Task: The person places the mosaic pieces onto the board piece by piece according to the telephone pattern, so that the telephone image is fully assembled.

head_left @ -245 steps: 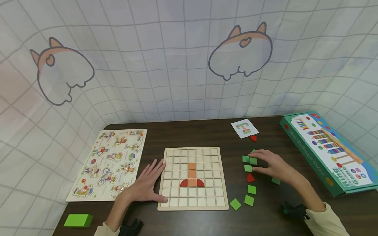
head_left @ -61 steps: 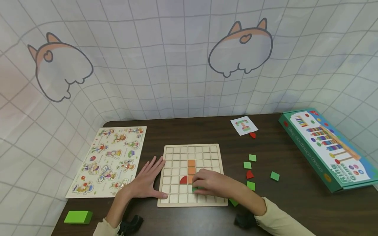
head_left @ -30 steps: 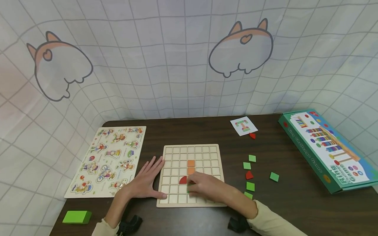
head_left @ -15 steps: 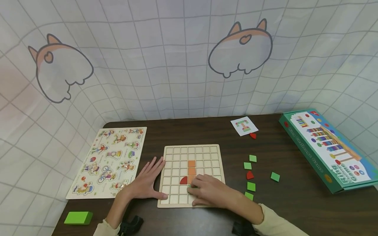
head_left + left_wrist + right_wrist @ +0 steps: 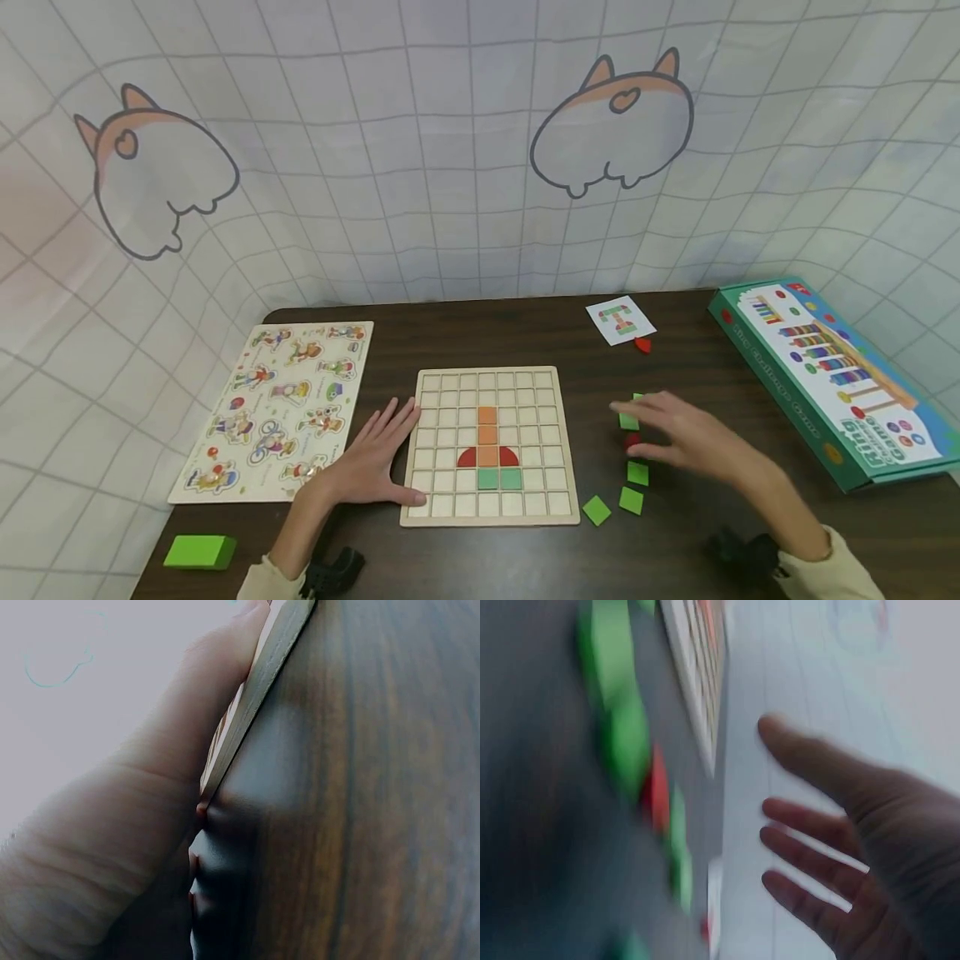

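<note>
My left hand (image 5: pixel 371 462) rests at the left edge of a wooden grid board (image 5: pixel 540 400), fingers spread, thumb on its lower left corner. Set in the board are a column of orange tiles (image 5: pixel 487 435), a red quarter-round piece (image 5: pixel 467 457) on either side, and two green square tiles (image 5: pixel 499 478) below. My right hand (image 5: pixel 686 437) hovers over loose pieces right of the board, thumb and fingers apart, holding nothing; the right wrist view shows this too. Under it, a green tile (image 5: pixel 628 422) and a red piece (image 5: pixel 632 438) are partly covered.
More loose green tiles (image 5: pixel 631 500) lie nearer me. A pattern card (image 5: pixel 620 320) with a red piece (image 5: pixel 642 344) lies at the back. A game box (image 5: pixel 832 383) stands right; a picture puzzle board (image 5: pixel 273 417) and a green block (image 5: pixel 199 552) are left.
Two green tiles now sit in the board below the orange column. My right hand has let go there and moved right, back over the loose pieces. My left hand has stayed put.
</note>
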Motion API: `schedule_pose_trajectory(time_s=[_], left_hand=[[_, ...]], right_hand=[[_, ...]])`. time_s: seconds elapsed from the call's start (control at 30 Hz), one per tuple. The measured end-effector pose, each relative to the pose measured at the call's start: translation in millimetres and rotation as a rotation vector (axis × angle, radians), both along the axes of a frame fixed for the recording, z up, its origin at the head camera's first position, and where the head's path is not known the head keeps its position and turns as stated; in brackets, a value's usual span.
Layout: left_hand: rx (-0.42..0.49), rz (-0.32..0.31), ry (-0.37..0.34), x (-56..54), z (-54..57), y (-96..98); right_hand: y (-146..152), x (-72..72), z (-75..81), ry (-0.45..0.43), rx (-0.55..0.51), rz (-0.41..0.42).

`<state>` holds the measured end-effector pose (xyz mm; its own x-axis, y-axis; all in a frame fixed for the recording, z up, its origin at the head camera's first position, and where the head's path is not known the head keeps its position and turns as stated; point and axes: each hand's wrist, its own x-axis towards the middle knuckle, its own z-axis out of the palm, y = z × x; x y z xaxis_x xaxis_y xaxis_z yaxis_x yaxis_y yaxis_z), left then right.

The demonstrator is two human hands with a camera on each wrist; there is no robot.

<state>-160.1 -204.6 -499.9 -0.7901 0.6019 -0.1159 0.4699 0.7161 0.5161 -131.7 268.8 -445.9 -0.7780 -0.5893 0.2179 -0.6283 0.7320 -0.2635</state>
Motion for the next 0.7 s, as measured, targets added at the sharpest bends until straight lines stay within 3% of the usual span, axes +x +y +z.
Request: schedule_pose_trajectory(time_s=[0.1, 0.2, 0.43, 0.53, 0.7], left_hand=[[-0.003, -0.001, 0.002, -0.6, 0.3, 0.2], [0.001, -0.005, 0.006, -0.2, 0.8, 0.5], [0.011, -0.009, 0.009, -0.1, -1.2, -0.2], [0.008, -0.006, 0.008, 0.0, -1.5, -0.8], [0.01, -0.007, 0.009, 0.3, -0.8, -0.6]], right_hand=[[45.0, -7.8, 4.8, -0.124, -0.019, -0.097], [79.7, -10.7, 4.0, -0.219, -0.07, -0.112], [112.6, -9.9, -0.4, -0.567, -0.136, -0.126], [113.0, -11.7, -3.9, -0.624, -0.131, -0.093], [103.2, -14.0, -10.6, -0.616, -0.139, 0.013]])
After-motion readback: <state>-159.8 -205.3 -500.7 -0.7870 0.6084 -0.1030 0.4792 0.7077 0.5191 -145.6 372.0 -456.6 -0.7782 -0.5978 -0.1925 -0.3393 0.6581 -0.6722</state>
